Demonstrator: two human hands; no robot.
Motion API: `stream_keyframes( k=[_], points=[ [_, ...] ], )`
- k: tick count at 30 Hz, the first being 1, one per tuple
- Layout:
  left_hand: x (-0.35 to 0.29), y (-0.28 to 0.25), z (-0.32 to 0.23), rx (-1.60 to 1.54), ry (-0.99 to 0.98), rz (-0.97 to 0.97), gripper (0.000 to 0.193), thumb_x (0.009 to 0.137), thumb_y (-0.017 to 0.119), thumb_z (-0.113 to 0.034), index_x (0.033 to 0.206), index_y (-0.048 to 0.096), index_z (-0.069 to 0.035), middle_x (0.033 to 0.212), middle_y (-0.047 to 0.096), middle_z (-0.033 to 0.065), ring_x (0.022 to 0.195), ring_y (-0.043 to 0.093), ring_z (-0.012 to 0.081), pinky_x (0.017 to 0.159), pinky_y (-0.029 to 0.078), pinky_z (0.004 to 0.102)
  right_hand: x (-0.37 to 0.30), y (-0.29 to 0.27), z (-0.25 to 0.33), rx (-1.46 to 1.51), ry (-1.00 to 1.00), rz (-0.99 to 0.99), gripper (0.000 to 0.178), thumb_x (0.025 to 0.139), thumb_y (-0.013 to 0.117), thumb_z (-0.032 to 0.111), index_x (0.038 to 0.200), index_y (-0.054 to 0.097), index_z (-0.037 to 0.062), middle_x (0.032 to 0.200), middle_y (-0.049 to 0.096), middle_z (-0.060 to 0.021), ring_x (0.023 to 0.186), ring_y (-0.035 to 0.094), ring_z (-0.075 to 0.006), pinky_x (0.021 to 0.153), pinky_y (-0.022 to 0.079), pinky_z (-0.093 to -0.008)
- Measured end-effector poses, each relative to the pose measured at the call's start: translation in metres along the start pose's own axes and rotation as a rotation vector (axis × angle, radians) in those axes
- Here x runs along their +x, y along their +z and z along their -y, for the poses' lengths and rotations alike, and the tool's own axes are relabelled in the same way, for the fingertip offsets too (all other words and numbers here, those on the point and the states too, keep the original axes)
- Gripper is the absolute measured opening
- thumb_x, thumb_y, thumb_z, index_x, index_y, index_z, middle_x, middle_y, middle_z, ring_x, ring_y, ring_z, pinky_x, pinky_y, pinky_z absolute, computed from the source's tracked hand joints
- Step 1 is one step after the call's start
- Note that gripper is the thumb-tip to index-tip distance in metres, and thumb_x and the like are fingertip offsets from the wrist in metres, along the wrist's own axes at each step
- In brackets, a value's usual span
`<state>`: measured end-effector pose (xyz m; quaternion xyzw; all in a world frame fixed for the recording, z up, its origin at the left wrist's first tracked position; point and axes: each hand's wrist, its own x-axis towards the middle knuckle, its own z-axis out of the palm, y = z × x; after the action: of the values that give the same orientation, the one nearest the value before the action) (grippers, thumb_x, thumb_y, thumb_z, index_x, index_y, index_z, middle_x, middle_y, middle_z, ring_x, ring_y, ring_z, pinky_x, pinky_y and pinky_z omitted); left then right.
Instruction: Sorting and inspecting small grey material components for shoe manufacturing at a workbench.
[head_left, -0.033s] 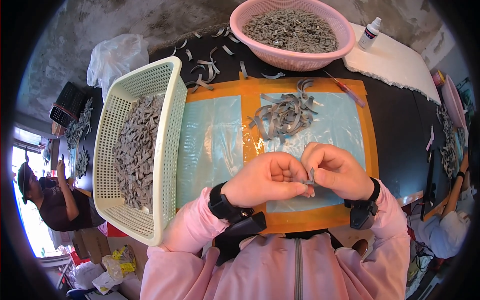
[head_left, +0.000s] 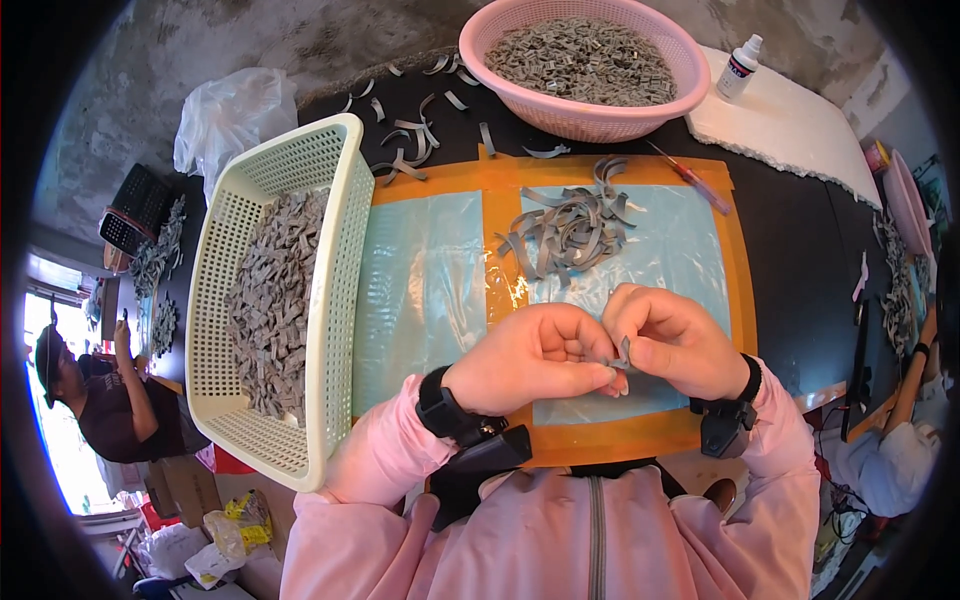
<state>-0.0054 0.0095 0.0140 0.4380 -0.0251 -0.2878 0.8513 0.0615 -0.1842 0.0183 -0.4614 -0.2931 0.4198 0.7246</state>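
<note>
I have both bare hands close together over the worktop, fingers curled and drawn in narrow; the left hand [head_left: 535, 358] pinches a small gray flexible strip [head_left: 619, 363] between thumb and fingers, and the right hand [head_left: 675, 340] grips it by thumb and forefinger from the other side; the fingertips hide most of it from me, so I cannot tell its full shape; it sits between the two hands, above a shiny light-blue plastic sheet [head_left: 690, 260] edged with orange-brown tape [head_left: 742, 290].

Just beyond the hands I see a tangled heap of gray curved strips [head_left: 570, 235]; past it to the right lies a thin tool with a reddish translucent handle [head_left: 706, 190]; to the left of my left hand stands a pale cream rectangular perforated plastic basket [head_left: 338, 300], tilted in my view, holding many short gray pieces [head_left: 275, 310]; farthest ahead of the hands is a round pink plastic basket [head_left: 560, 118], heaped with small gray bits [head_left: 580, 62]; to its right, a white bottle with a dark label [head_left: 738, 70] stands on a white foam slab [head_left: 790, 135]; more curved strips lie scattered ahead and to the left.
</note>
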Motion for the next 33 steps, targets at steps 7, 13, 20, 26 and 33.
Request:
stream_keyframes(
  k=[7, 13, 20, 26, 33],
  points=[
    [0.001, -0.005, 0.003, -0.085, -0.005, -0.017, 0.017, 0.077, 0.064, 0.005, 0.091, 0.056, 0.000, 0.085, 0.063, 0.0080, 0.079, 0.063, 0.0135, 0.072, 0.051, 0.0240, 0.002, -0.006, 0.005, -0.209, -0.062, 0.053, 0.008, 0.087, 0.057, 0.012, 0.088, 0.055, 0.0037, 0.091, 0.048, -0.0029, 0.085, 0.047, -0.0110, 0.081, 0.037, -0.0257],
    [0.002, -0.008, 0.001, 0.076, 0.027, -0.191, 0.019, 0.075, 0.066, 0.005, 0.091, 0.057, 0.001, 0.086, 0.063, 0.0067, 0.078, 0.062, 0.0112, 0.071, 0.050, 0.0216, 0.004, -0.008, 0.005, -0.389, -0.035, -0.017, 0.005, 0.080, 0.063, 0.005, 0.083, 0.058, 0.0026, 0.091, 0.049, -0.0028, 0.078, 0.048, -0.0083, 0.073, 0.041, -0.0225],
    [0.004, -0.006, -0.002, 0.379, 0.066, -0.370, 0.014, 0.077, 0.067, 0.002, 0.088, 0.059, 0.002, 0.085, 0.064, 0.0066, 0.079, 0.061, 0.0106, 0.072, 0.050, 0.0213, 0.004, -0.004, -0.001, -0.546, -0.017, -0.168, 0.006, 0.077, 0.064, 0.002, 0.081, 0.059, 0.0011, 0.083, 0.058, -0.0040, 0.072, 0.055, -0.0089, 0.065, 0.046, -0.0218],
    [0.005, -0.004, 0.000, 0.322, 0.100, -0.380, 0.013, 0.082, 0.062, -0.003, 0.092, 0.059, 0.005, 0.087, 0.064, 0.0094, 0.080, 0.062, 0.0125, 0.074, 0.050, 0.0231, 0.005, -0.006, -0.004, -0.519, 0.028, -0.309, 0.007, 0.077, 0.064, 0.001, 0.080, 0.059, -0.0017, 0.080, 0.062, -0.0057, 0.071, 0.058, -0.0089, 0.066, 0.048, -0.0228],
    [0.005, -0.004, 0.002, 0.216, 0.112, -0.378, 0.014, 0.083, 0.061, -0.004, 0.093, 0.059, 0.005, 0.086, 0.064, 0.0106, 0.080, 0.063, 0.0147, 0.076, 0.051, 0.0254, 0.005, -0.005, -0.004, -0.319, 0.089, -0.311, 0.005, 0.078, 0.061, -0.002, 0.080, 0.056, -0.0032, 0.087, 0.061, -0.0080, 0.076, 0.058, -0.0096, 0.069, 0.049, -0.0237]
  ],
)
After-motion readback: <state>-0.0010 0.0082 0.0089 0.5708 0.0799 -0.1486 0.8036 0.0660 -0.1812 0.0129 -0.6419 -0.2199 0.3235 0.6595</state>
